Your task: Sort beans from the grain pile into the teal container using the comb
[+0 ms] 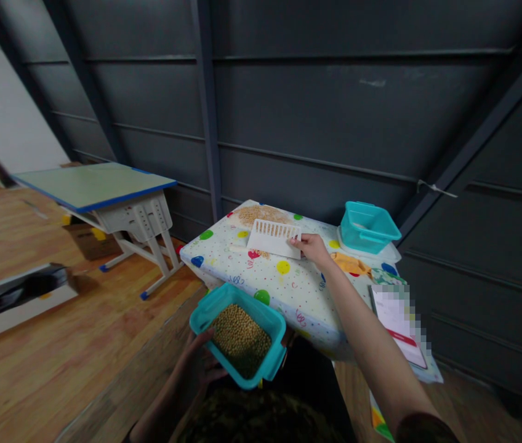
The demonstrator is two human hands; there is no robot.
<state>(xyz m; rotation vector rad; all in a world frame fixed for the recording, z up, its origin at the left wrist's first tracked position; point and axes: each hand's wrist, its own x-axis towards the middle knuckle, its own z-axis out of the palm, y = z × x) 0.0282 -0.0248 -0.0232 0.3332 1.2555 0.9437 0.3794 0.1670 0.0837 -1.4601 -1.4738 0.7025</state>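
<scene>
My left hand (196, 363) grips the near left side of a teal plastic bin (268, 311), its thumb over the rim. Soybeans (240, 332) fill much of the bin, which is held just off the table's front edge. Over the table, my right hand (309, 246) is closed on the right end of a white slotted plastic board (273, 245). A patch of loose soybeans (261, 215) lies on the cloth behind the board, and a few more (261, 253) show by its lower edge.
A balloon-print tablecloth (224, 258) covers the table. At its back right a second teal bin (372, 231) stands on a white lid (390, 253). An orange cloth (348, 263) and a tablet (397, 326) lie on the right. A school desk (104, 184) stands left, near an open box (21, 301).
</scene>
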